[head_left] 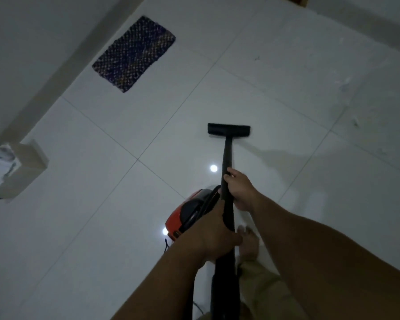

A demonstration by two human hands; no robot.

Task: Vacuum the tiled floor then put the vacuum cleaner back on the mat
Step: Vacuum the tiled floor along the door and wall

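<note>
1. We see the white tiled floor (102, 181) filling most of the view, crossed by thin grout lines and showing two bright light reflections near the vacuum.
2. We see a pale wall (21, 54) along the upper left, with a light skirting strip running at its foot.
3. The dark woven mat (134, 54) lies flat on the floor by that wall, well apart from the vacuum cleaner.
4. The red and black vacuum cleaner (185, 215) sits on the tiles just in front of us, partly hidden behind our left arm, with a thin cord trailing beside it.
5. Its black wand (226, 155) slants forward from our hands to the floor.
6. The flat black brush head (229, 130) rests on the tiles at the end of the wand.
7. Our left hand (215, 236) is wrapped round the lower part of the wand, fingers curled about it.
8. Our right hand (238, 185) grips the wand higher up, fingers closed round it.
9. A bare foot (248, 243) stands on the tiles beside the wand.
</note>
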